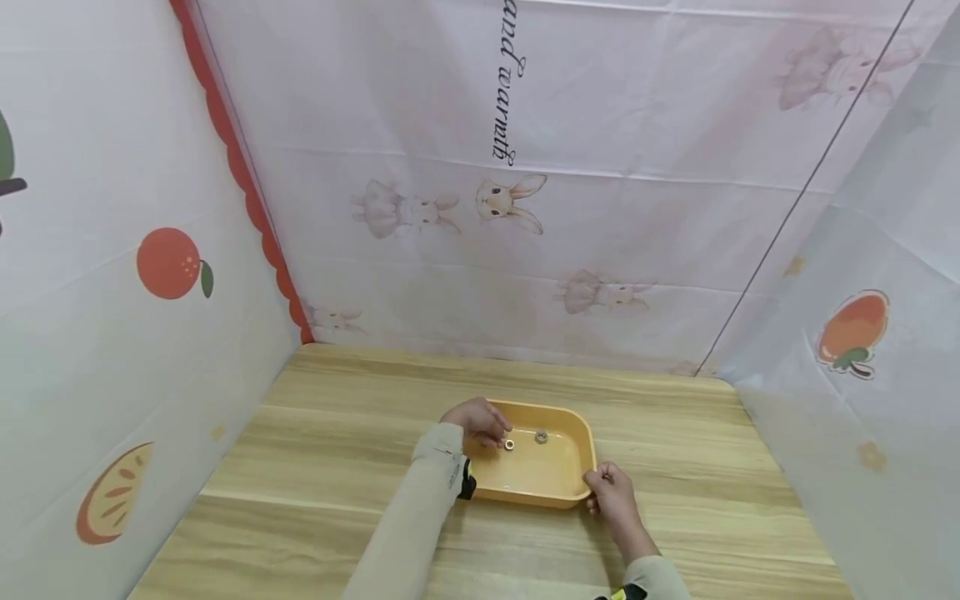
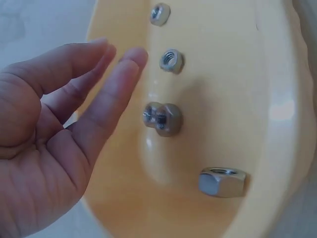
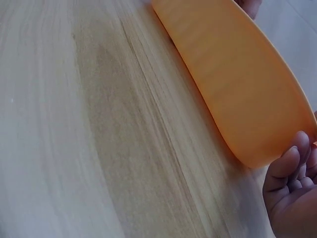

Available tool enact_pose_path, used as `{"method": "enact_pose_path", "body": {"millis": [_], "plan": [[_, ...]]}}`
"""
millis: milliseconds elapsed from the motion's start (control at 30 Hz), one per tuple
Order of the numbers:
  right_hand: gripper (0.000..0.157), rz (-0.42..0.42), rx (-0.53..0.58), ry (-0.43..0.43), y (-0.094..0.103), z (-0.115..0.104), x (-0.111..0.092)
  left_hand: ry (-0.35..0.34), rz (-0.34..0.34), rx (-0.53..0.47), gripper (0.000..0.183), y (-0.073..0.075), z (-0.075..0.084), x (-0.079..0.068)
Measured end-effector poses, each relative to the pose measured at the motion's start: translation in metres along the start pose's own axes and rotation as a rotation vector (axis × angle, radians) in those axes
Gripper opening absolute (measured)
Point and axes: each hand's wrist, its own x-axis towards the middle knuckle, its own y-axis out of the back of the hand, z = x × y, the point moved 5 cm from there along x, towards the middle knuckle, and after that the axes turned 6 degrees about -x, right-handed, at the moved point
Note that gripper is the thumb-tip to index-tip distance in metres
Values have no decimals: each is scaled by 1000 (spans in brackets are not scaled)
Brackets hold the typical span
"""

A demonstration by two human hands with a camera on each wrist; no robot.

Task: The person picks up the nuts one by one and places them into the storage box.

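Observation:
A yellow-orange plastic tray (image 1: 536, 472) lies on the wooden table. Over its left part, my left hand (image 1: 478, 418) reaches inside with relaxed fingers and nothing between them. Metal nuts lie below that hand in the left wrist view: a large hex nut (image 2: 222, 182), two touching nuts (image 2: 162, 119), a small nut (image 2: 171, 61) and another nut (image 2: 160, 14) farther up. The head view shows one nut (image 1: 509, 445) beside the left fingertips and one nut (image 1: 542, 436) near the back wall. My right hand (image 1: 617, 498) pinches the tray's near right corner, thumb and fingers at the rim.
Wood-grain tabletop (image 1: 300, 475) surrounds the tray on all sides. A printed fabric backdrop (image 1: 637, 208) rises behind the table, with further fabric walls at left and right.

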Motion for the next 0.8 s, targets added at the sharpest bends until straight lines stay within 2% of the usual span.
{"method": "enact_pose_path", "body": {"millis": [133, 233, 300, 400, 600, 800], "plan": [[30, -24, -19, -24, -1, 3, -6, -94, 20, 107, 11, -1, 7, -18], [44, -49, -18, -61, -3, 5, -15, -156, 51, 181, 5, -1, 8, -33], [49, -57, -1, -83, -5, 6, -20, -195, 73, 210, 5, -1, 6, -41], [47, -44, 15, -92, -5, 1, -27, -262, 107, 213, 6, 0, 4, -54], [39, 10, -36, -14, -2, -14, -31, -373, 250, 158, 9, 11, -2, -76], [34, 62, -215, 74, 6, -21, -36, -470, 371, 180, 7, 16, -11, -102]]}}
